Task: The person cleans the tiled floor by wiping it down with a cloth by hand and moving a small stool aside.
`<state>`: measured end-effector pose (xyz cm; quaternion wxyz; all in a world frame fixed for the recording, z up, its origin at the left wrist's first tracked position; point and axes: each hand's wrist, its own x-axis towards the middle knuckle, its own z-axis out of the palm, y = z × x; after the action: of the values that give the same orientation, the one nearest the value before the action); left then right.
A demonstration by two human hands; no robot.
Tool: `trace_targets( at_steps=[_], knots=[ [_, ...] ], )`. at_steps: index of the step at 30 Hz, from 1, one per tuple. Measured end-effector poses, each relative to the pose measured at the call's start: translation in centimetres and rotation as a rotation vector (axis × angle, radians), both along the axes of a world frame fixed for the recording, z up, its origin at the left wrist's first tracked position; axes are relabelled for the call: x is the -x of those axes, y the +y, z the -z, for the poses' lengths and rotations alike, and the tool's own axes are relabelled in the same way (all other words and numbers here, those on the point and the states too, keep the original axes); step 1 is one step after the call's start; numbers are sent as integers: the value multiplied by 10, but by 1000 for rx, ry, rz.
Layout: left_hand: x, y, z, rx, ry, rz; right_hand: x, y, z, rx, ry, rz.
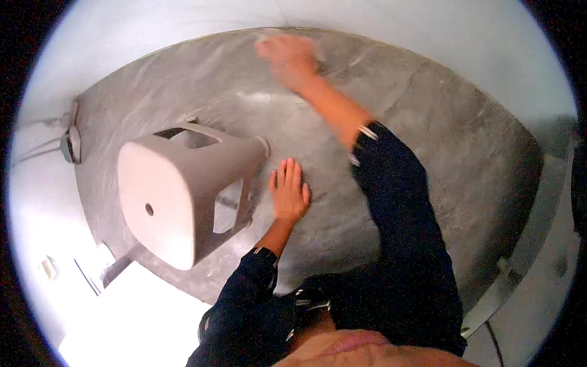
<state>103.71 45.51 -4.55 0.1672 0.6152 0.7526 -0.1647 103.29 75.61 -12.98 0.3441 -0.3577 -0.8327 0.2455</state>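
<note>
l hand [290, 194] on gry surface [361, 208], nr stool [160, 202], r hand [290, 57] blurred

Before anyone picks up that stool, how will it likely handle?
The stool is probably light for its size, given its large cut-out sides. Its moulded-looking body is likely stiff. The smooth seat may feel slippery.

- A pale wall [183, 18] is seen along the top of the frame.
- The lower left is filled by a white surface [140, 318], its detail washed out by glare.
- A dark cord [494, 345] is seen at lower right.
</note>
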Motion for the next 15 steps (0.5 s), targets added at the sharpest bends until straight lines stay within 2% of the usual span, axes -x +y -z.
trace_targets(
  at_steps=[2, 5, 6, 8, 10, 11, 12, 13, 14, 15],
  knots=[
    [-4, 1, 5, -15, 50, -34, 53, -2, 6, -180, -69, -115],
    [-7, 7, 10, -43, 129, -47, 74, -9, 33, -192, -75, -152],
    [-6, 6, 11, -58, 135, -51, 60, -1, 29, -78, -144, -157],
    [1, 5, 13, -69, 157, -49, 22, 19, 44, 70, -199, -112],
    [8, 4, 16, -61, 186, -38, -20, 33, 99, 58, -87, 42],
    [10, 2, 17, -83, 189, -30, -76, 29, 76, 160, -274, 46],
    [10, 2, 17, -76, 195, -31, -113, 25, 115, 188, -254, 72],
    [10, 2, 15, -69, 202, -32, -160, 21, 130, 264, -448, 75],
    [10, 2, 14, -62, 208, -33, -209, 2, 142, 243, -433, 229],
    [10, 3, 13, -59, 207, -10, -261, -11, 157, 445, -434, 302]
  ],
)
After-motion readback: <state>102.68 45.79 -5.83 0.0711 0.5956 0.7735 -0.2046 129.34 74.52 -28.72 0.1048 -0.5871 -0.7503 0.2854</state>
